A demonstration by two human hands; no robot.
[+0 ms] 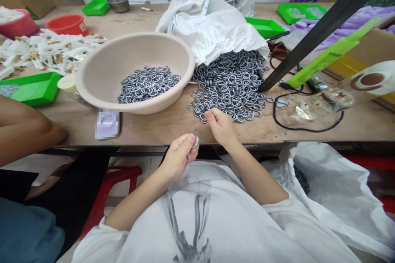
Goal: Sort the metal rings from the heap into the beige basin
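My left hand (180, 154) is closed on a small grey ring (195, 142), held between thumb and fingers just over the table's front edge. Close by, my right hand (221, 126) is closed at the near edge of a heap of grey rings (228, 86); whatever its fingers pinch is too hidden to make out. The heap spills from a white plastic sack (212, 33) lying on the table. To the left stands a wide beige basin (135, 45), with many similar rings (148, 84) gathered in its bottom.
A dark slanted post (324, 28) rises right of the heap, near a clear bottle (327, 102) and a black cable (305, 130). Another person's arm (27, 131) rests at the left. A green tray (37, 88) and white pieces (52, 51) lie beyond; an open white sack (336, 189) stands below right.
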